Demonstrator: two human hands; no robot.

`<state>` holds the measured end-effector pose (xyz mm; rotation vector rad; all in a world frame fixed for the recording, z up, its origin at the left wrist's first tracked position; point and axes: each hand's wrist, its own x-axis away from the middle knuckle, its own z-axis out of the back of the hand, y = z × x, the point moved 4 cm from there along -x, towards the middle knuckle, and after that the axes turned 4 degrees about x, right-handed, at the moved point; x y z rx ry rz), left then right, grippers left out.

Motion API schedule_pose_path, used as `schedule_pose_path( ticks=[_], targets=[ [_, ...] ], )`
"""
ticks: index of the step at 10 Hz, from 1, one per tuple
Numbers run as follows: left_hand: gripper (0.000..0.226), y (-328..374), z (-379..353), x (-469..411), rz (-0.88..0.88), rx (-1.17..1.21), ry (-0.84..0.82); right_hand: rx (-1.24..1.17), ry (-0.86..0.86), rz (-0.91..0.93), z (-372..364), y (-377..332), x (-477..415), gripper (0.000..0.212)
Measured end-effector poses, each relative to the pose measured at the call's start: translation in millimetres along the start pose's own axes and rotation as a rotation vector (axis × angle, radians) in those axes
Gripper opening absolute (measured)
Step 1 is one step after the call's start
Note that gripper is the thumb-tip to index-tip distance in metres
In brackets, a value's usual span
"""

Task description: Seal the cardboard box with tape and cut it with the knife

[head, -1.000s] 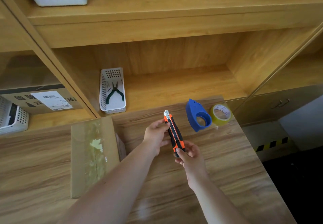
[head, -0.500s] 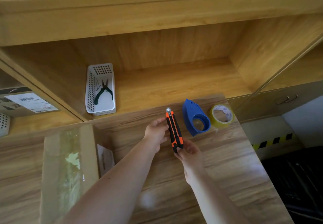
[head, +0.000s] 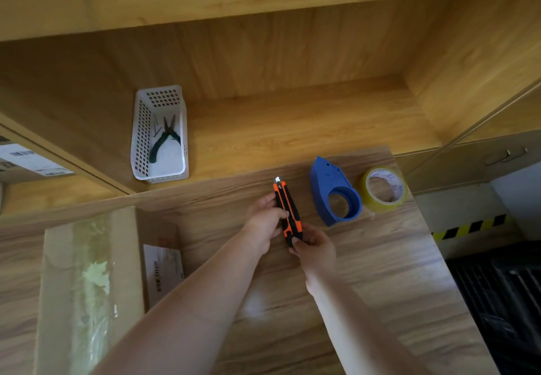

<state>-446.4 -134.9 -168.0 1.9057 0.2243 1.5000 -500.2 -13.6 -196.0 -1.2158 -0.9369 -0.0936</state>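
Note:
Both my hands hold an orange and black utility knife point(head: 287, 209) above the middle of the wooden table. My left hand point(head: 265, 221) grips its upper body, with the thumb on the slider. My right hand point(head: 314, 245) pinches its lower end. A short bit of blade shows at the top tip. The cardboard box point(head: 87, 286) lies at the lower left, a strip of clear tape running along its top. A blue tape dispenser point(head: 333, 193) and a yellowish tape roll point(head: 385, 188) sit to the right of the knife.
A white perforated basket point(head: 159, 137) with green-handled pliers point(head: 162, 138) stands in the shelf recess behind the table. Another labelled box point(head: 26, 159) sits on the left shelf. The table's right edge point(head: 433, 242) drops to a floor with black and yellow hazard tape.
The view has swung right and down, so the box now sits further left. My hands keep the knife in nearly the same pose, with the left thumb lower on the slider.

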Motion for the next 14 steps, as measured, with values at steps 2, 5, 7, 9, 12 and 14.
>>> schedule_pose_path(
  ticks=[2,5,7,9,12,14],
  targets=[
    [0.072,-8.1,0.1,-13.9,-0.043,-0.09,0.003,0.12,0.005,0.013,-0.9,2.7,-8.2,0.024],
    [0.08,-9.1,-2.7,-9.4,-0.048,-0.079,-0.019,0.259,0.053,0.104,1.7,7.2,-14.8,0.027],
    [0.075,-17.5,-1.2,-5.4,-0.035,-0.053,-0.018,0.302,0.063,0.165,2.1,5.4,-11.1,0.029],
    [0.072,-21.4,0.8,-1.5,-0.021,-0.043,-0.025,0.318,0.078,0.213,2.2,4.8,-7.2,0.037],
    [0.063,-22.0,14.2,0.4,0.003,-0.072,-0.002,0.351,0.084,0.181,17.2,-0.6,-11.9,0.025],
    [0.051,-18.9,29.6,11.6,-0.01,-0.095,0.041,0.326,0.052,0.145,21.4,-7.6,-5.9,0.021]
  ],
)
